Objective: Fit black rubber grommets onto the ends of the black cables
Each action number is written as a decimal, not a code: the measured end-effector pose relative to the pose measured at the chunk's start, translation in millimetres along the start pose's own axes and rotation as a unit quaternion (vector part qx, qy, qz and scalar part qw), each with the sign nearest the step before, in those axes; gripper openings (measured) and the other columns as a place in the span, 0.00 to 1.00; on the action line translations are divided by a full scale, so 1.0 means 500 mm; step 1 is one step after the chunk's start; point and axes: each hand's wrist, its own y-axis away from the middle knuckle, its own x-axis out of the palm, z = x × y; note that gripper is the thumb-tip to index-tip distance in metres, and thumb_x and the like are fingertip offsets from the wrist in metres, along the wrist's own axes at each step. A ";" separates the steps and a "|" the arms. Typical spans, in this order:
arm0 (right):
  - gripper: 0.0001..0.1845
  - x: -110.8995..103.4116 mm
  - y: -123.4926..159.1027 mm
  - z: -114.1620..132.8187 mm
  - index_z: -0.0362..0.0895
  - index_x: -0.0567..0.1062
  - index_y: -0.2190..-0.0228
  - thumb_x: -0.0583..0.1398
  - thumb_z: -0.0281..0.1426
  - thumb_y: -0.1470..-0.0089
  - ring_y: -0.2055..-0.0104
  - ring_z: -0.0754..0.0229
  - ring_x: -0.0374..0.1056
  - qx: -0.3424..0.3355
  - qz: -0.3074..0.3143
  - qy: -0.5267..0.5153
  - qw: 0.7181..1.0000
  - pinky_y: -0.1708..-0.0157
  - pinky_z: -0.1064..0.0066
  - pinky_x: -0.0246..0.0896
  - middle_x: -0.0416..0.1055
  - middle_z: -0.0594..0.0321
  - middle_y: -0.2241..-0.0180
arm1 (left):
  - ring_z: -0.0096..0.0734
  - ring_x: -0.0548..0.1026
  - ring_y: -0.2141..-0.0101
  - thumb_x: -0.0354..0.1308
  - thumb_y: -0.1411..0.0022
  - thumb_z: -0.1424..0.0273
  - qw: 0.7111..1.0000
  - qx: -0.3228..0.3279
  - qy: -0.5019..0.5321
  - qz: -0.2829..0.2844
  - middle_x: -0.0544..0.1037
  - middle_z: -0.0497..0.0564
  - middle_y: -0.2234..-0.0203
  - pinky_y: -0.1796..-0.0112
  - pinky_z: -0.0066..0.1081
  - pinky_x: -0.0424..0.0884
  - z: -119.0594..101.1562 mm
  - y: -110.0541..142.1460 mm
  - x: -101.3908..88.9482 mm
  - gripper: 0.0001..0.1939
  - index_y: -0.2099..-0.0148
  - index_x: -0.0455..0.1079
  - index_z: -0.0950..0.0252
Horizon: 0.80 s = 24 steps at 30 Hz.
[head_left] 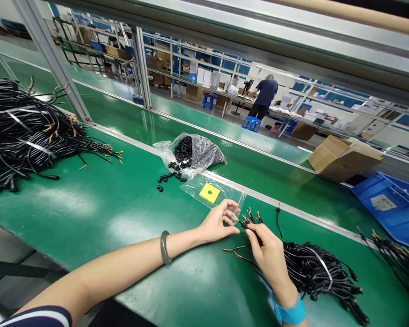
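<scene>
My left hand and my right hand meet over the green table. The right hand's fingers are pinched on a black cable end with bared coloured wire tips. The left hand's fingertips are pinched at that same end; whether a small part sits between them I cannot tell. The cable runs back to a bundle of black cables lying right of my right hand. A clear bag of small black parts lies open further back, with several parts spilled beside it.
A big heap of black cables covers the table's left. A flat clear bag with a yellow label lies just beyond my hands. A cardboard box and a blue bin stand at right. A person works far behind.
</scene>
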 end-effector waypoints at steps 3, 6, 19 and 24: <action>0.08 -0.006 0.001 -0.002 0.42 0.73 0.63 0.53 0.30 0.37 0.64 0.64 0.66 -0.002 -0.028 0.023 0.999 0.63 0.75 0.60 0.71 0.62 0.66 | 0.26 0.70 0.65 0.69 0.58 0.75 0.998 -0.033 -0.026 -0.044 0.69 0.56 0.54 0.72 0.23 0.70 0.009 -0.004 -0.014 0.32 0.51 0.60 0.65; 0.09 -0.009 0.000 -0.006 0.43 0.74 0.63 0.54 0.31 0.37 0.63 0.63 0.66 -0.011 -0.047 0.048 0.998 0.61 0.73 0.59 0.71 0.63 0.65 | 0.24 0.69 0.67 0.68 0.57 0.74 0.996 -0.054 -0.033 -0.062 0.70 0.54 0.57 0.73 0.21 0.68 0.016 -0.006 -0.021 0.30 0.51 0.60 0.65; 0.17 -0.028 -0.032 -0.052 0.36 0.69 0.50 0.52 0.28 0.40 0.51 0.52 0.66 0.209 0.034 0.351 0.912 0.60 0.68 0.64 0.56 0.46 0.43 | 0.22 0.70 0.70 0.66 0.54 0.72 0.995 -0.064 -0.056 -0.060 0.72 0.52 0.60 0.75 0.19 0.66 0.020 -0.009 -0.026 0.22 0.56 0.65 0.66; 0.12 -0.026 -0.035 -0.034 0.37 0.75 0.65 0.53 0.29 0.41 0.62 0.45 0.70 0.218 0.185 0.377 0.881 0.66 0.60 0.63 0.71 0.51 0.67 | 0.21 0.71 0.73 0.67 0.53 0.73 0.991 -0.075 -0.093 -0.053 0.73 0.48 0.68 0.75 0.19 0.66 0.019 -0.008 -0.027 0.18 0.59 0.68 0.67</action>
